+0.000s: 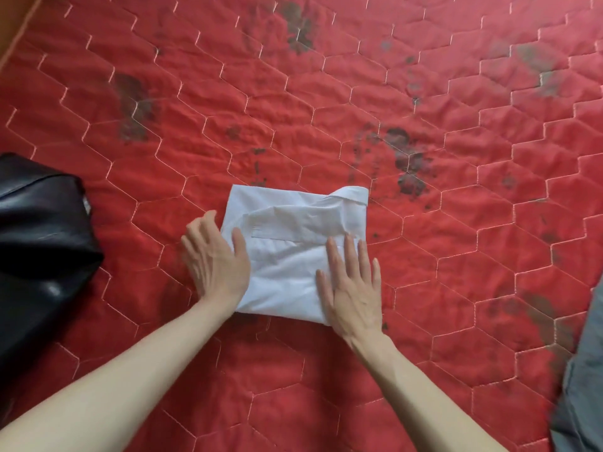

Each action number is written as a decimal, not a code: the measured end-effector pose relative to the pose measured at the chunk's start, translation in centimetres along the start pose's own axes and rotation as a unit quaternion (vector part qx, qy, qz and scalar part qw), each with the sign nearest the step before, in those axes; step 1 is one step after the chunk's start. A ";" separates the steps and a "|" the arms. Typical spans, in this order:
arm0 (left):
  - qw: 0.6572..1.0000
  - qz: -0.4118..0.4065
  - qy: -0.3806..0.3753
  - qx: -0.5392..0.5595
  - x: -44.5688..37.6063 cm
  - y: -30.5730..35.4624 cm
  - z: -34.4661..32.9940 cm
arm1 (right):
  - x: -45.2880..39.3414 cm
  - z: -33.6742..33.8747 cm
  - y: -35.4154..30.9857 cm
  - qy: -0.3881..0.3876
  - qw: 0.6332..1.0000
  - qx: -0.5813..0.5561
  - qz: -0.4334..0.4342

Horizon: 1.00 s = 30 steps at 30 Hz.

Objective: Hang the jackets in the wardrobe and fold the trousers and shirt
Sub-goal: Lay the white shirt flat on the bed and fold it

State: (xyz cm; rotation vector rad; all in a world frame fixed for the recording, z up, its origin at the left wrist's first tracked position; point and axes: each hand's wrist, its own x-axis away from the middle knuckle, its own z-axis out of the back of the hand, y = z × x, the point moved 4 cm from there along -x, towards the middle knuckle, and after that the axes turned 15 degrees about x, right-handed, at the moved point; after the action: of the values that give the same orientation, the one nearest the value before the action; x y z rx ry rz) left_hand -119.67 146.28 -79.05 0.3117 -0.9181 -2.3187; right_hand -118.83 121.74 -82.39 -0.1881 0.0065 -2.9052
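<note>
Head view: black jacket and grey garment cut off at edges.

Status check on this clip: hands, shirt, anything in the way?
Left hand open, at folded white cotton shirt's left edge. Right hand open, flat on it. Shirt folded on red quilted mattress. Black leather jacket lies apart, left.

A bed covered in a red quilt stitched in pale hexagons, with dark grey stains scattered across its far half and right side. A white shirt, folded into a compact rectangle with the collar at its far right corner, lies near the middle. A black leather jacket sits at the left edge. Grey cloth lies at the right edge.
</note>
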 end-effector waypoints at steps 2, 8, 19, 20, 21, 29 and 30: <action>0.980 -0.183 -0.044 -0.064 1.8 1.5 -0.8 | 0.2 -1.9 0.1 -0.029 1.000 0.003 -0.002; 0.906 -0.270 -0.247 -0.211 3.7 -2.3 -4.5 | 0.0 -2.5 0.1 -0.027 1.000 -0.011 -0.007; 0.981 0.037 -0.147 -0.121 2.4 -0.7 -3.0 | -10.0 -1.4 -2.8 -0.026 0.997 0.020 0.077; 0.984 0.058 -0.137 -0.100 2.2 -0.4 -3.0 | -10.0 -1.1 -2.5 -0.012 0.996 0.002 0.083; 0.986 0.078 -0.129 -0.074 1.9 -0.1 -2.9 | -9.7 -0.7 -2.1 0.016 0.996 -0.022 0.083; 0.967 0.221 -0.128 0.016 -0.9 -0.3 -1.7 | -2.3 0.7 2.2 -0.014 0.898 -0.348 -0.268; 0.965 0.219 -0.144 0.013 -0.9 -0.7 -1.5 | -1.7 0.7 2.2 -0.041 0.880 -0.375 -0.290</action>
State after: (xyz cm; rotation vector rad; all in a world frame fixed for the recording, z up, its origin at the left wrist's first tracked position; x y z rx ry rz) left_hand -118.63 146.41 -80.61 -0.2095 -1.0361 -1.9670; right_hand -116.61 119.95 -81.90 -0.5128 1.2777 -3.2893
